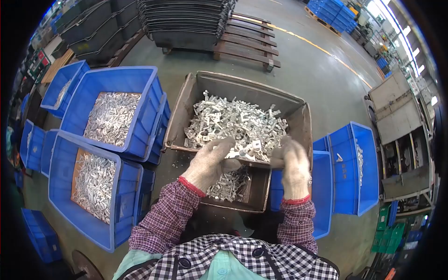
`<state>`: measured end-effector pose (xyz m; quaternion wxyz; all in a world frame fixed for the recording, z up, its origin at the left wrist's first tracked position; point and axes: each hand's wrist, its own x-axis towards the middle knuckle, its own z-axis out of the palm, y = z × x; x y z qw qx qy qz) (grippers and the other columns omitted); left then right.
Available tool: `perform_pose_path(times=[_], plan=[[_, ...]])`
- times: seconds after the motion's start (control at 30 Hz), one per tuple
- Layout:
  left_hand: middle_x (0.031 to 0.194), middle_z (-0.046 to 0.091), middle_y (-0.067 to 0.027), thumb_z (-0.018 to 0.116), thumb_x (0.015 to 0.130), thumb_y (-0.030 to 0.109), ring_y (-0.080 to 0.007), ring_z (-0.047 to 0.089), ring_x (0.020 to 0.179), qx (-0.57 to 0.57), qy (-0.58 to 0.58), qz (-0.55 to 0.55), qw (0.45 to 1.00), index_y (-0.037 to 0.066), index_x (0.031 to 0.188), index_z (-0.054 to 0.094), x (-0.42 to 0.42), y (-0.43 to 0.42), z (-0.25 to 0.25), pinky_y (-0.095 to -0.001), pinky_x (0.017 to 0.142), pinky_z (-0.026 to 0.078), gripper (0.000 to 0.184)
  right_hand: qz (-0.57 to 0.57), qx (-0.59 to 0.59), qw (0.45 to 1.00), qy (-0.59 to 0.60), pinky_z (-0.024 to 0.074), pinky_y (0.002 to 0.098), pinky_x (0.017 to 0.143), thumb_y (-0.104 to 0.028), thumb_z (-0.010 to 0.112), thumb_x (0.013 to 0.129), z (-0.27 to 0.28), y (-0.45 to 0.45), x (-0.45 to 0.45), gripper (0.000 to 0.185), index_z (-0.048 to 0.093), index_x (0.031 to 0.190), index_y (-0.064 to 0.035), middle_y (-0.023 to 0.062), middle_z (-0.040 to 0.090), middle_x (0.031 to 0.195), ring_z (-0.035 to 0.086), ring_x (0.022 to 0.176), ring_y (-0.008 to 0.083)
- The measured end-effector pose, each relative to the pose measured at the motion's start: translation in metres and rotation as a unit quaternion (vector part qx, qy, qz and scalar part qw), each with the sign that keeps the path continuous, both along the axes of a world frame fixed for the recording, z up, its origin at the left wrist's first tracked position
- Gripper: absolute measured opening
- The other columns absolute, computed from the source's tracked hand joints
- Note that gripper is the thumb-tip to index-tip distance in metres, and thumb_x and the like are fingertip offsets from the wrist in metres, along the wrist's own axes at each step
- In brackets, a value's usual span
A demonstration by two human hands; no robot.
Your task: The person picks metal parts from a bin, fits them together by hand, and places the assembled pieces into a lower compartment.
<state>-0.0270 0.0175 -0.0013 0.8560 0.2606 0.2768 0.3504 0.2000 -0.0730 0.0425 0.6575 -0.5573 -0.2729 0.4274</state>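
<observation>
A worn grey bin point(296, 105) full of small silvery metal parts point(238, 119) stands in front of me. Both hands wear pale work gloves with red cuffs. Over the bin's near left edge is my left hand point(207, 164), its fingers curled towards the parts; whatever is between them cannot be made out. At the near right corner my right hand point(291, 168) is blurred, its fingers bent down and inward, with their tips unclear. Below the near edge, between my hands, a second grey bin point(259, 189) holds more metal parts point(228, 185).
At the left stand blue bins point(151, 77) point(114, 224) with metal parts. More blue bins point(345, 172) are at the right. A wooden pallet point(247, 42) and stacked dark bins point(186, 23) lie beyond. A metal rack point(403, 135) stands far right.
</observation>
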Motion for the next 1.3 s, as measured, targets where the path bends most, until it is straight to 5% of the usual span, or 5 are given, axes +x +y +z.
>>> perform_pose_path(times=[0.2,0.33,0.6,0.87,1.3], plan=[[0.135,0.056,-0.0179,0.072,0.100,0.032,-0.0266,0.072,0.102,0.053,0.030,-0.087,0.994,-0.010,0.146,0.042,0.012,-0.016,0.011,-0.0400,0.088,0.063,0.069,0.136,-0.043,0.963,-0.229,0.0530,0.0317,0.093,-0.035,0.063,0.101,-0.010,-0.008,-0.021,0.050,0.065,0.127,0.0088,0.0165,0.073,0.112,0.070,0.105,0.0235],[0.130,0.060,-0.0195,0.071,0.100,0.028,-0.0240,0.070,0.104,0.053,0.013,-0.112,0.992,-0.012,0.144,0.043,0.009,-0.013,0.022,-0.0363,0.086,0.063,0.065,0.207,0.032,0.935,0.287,0.0566,0.0311,0.081,-0.036,0.063,0.101,-0.028,-0.004,-0.015,0.047,0.069,0.119,0.0073,0.0153,0.074,0.111,0.071,0.096,0.0231],[0.118,0.064,-0.0172,0.069,0.099,0.021,-0.0215,0.070,0.101,0.072,0.140,-0.073,0.985,-0.012,0.139,0.048,0.004,-0.004,0.018,-0.0337,0.079,0.066,0.056,-0.005,-0.067,0.598,-0.799,0.0580,0.0433,0.089,-0.022,0.070,0.092,0.012,-0.062,0.076,0.019,0.075,0.110,-0.0169,0.0082,0.073,0.113,0.071,0.103,0.0315],[0.124,0.062,-0.0166,0.071,0.100,0.028,-0.0213,0.068,0.104,0.069,0.130,-0.084,0.986,-0.009,0.141,0.050,0.009,-0.009,0.003,-0.0344,0.081,0.064,0.059,-0.043,-0.162,0.958,-0.235,0.0583,0.0324,0.080,-0.027,0.072,0.093,0.023,-0.046,0.028,0.037,0.072,0.126,-0.0119,0.0150,0.071,0.119,0.072,0.089,0.0213],[0.128,0.067,-0.0171,0.053,0.109,0.040,-0.0234,0.072,0.100,0.114,0.181,-0.171,0.962,-0.005,0.134,0.060,0.004,-0.008,0.003,-0.0353,0.085,0.062,0.052,0.191,-0.089,0.967,-0.142,0.0558,0.0349,0.090,-0.012,0.072,0.085,-0.023,-0.022,-0.020,0.033,0.069,0.114,0.0030,0.0172,0.071,0.110,0.069,0.101,0.0260]])
